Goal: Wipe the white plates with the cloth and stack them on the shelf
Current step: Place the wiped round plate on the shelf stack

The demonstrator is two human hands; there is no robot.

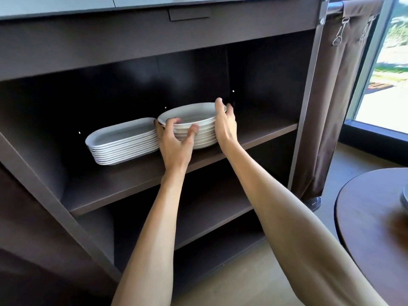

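- Two stacks of white plates are sitting on the upper shelf (132, 191) of a dark brown cabinet: an oblong stack (123, 142) on the left and a round stack (196, 129) on the right, the two just about touching.
- The oblong stack is looking like roughly ten plates, the round one around seven; can't count exactly, the hands are covering part of it.
- Left hand (174, 142) is curling around the front-left rim of the round stack, thumb on the front.
- Right hand (225, 122) is lying flat against the stack's right side, fingers straight, not gripping.
- Plenty of bare shelf is showing right of the round stack up to the cabinet wall, and some in front near the edge.
- A lower shelf (220, 208) is sitting underneath.
- A round dark table (364, 217) is poking in at the right, with something pale at the frame edge, too cut off to tell.
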